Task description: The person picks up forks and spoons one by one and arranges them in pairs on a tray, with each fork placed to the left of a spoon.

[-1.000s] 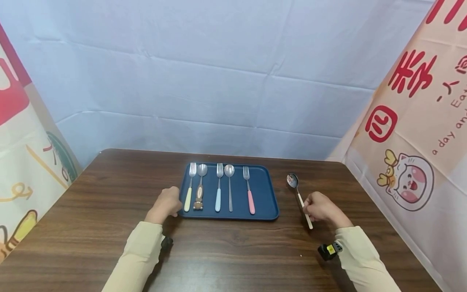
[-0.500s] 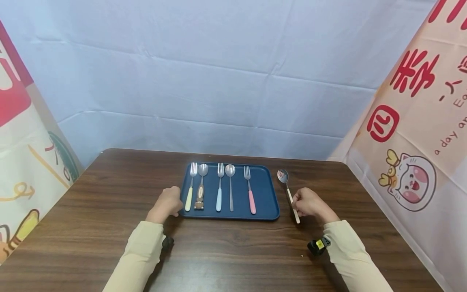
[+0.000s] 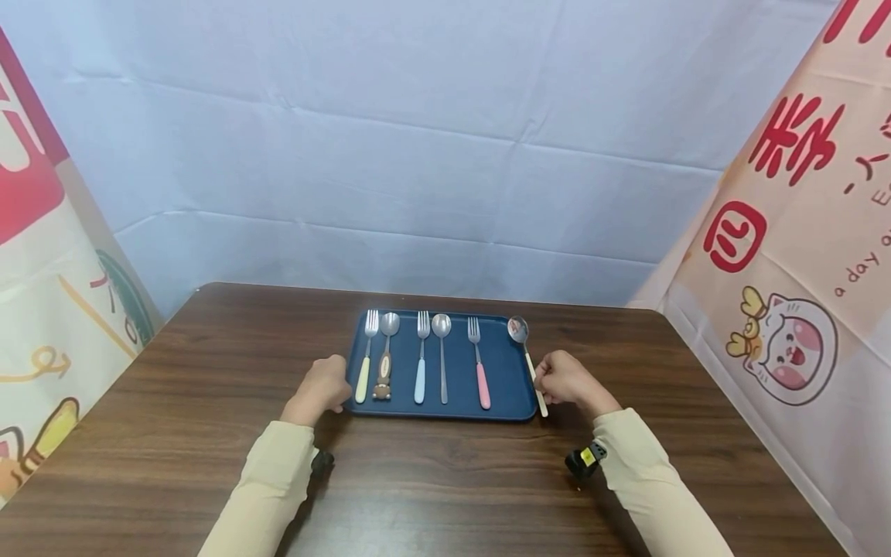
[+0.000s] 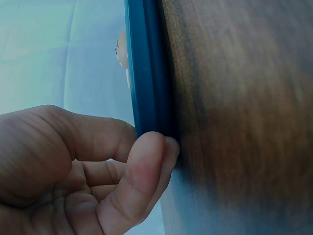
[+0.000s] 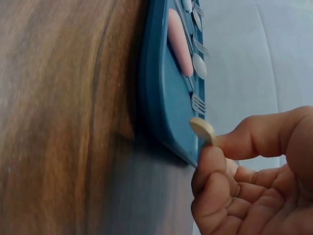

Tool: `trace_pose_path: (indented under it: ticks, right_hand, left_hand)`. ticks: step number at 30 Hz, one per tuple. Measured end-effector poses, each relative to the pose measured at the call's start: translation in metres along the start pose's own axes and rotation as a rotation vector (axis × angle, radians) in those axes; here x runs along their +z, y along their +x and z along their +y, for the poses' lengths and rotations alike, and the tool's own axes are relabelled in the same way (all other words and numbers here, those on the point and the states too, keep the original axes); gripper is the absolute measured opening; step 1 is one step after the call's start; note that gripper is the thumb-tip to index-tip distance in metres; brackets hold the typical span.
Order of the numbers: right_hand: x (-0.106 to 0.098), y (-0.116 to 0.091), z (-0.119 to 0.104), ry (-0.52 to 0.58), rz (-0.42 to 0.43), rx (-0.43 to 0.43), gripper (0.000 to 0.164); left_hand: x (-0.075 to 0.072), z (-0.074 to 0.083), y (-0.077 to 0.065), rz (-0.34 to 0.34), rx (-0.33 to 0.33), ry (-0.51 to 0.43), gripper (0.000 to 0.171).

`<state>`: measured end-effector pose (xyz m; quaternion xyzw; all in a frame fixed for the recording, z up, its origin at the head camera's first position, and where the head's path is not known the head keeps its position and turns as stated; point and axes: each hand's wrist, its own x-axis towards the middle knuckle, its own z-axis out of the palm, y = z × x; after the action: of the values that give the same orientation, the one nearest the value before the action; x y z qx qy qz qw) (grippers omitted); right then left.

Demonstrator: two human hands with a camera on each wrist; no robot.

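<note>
My right hand (image 3: 565,379) pinches a spoon (image 3: 518,329) by its cream handle (image 5: 203,129) between thumb and fingers. The spoon's bowl overlaps the right rim of the dark blue tray (image 3: 508,383) in the head view. At the opposite side, my left hand (image 3: 322,384) grips the tray's left rim (image 4: 142,73). On the tray lie a yellow-handled fork (image 3: 363,377), a spoon with a brown bear handle (image 3: 383,377), a blue-handled fork (image 3: 421,379), a plain metal spoon (image 3: 442,325) and a pink-handled fork (image 3: 483,384), side by side with handles toward me.
The tray rests on a dark wooden table (image 3: 431,480). A pale cloth (image 3: 404,155) hangs behind the table's far edge. Printed cloths stand at the left (image 3: 42,309) and right (image 3: 786,232) sides.
My right hand has carried the spoon leftward, from the table's right side to the tray's right rim. The left hand keeps its place at the tray.
</note>
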<state>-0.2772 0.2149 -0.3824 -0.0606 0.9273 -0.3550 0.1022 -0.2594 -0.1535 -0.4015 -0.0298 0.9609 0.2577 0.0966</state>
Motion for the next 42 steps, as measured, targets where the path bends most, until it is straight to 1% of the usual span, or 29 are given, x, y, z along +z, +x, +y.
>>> trace_pose_path:
  ticks: [4, 8, 13, 18, 24, 31, 34, 42]
  right_hand:
    - [0.004, 0.003, -0.001, 0.008, -0.012, -0.011, 0.015]
    - [0.007, 0.006, -0.003, 0.019, -0.022, -0.004, 0.017]
    - [0.009, 0.013, -0.006, 0.026, -0.014, 0.020, 0.018]
    - [0.012, 0.017, -0.009, 0.020, -0.026, 0.052, 0.020]
    - [0.016, 0.021, -0.011, 0.012, -0.028, 0.052, 0.018]
    - [0.019, 0.025, -0.013, 0.022, -0.044, 0.055, 0.030]
    - [0.020, 0.026, -0.014, 0.021, -0.045, 0.056, 0.032]
    - [0.024, 0.030, -0.017, -0.053, -0.019, 0.074, 0.028]
  left_hand:
    - [0.001, 0.000, 0.000, -0.003, -0.004, 0.001, 0.022]
    - [0.001, 0.001, 0.000, -0.002, -0.004, 0.002, 0.023]
    - [0.001, 0.001, 0.000, -0.001, -0.003, 0.003, 0.021]
    - [0.002, 0.001, 0.001, -0.002, 0.000, 0.006, 0.020]
    - [0.001, 0.001, 0.001, 0.002, -0.014, -0.008, 0.022]
    - [0.001, 0.000, 0.001, 0.007, -0.011, -0.008, 0.022]
    - [0.002, 0.000, 0.001, 0.004, -0.013, -0.008, 0.022]
    - [0.002, -0.001, 0.002, 0.004, -0.012, 0.002, 0.022]
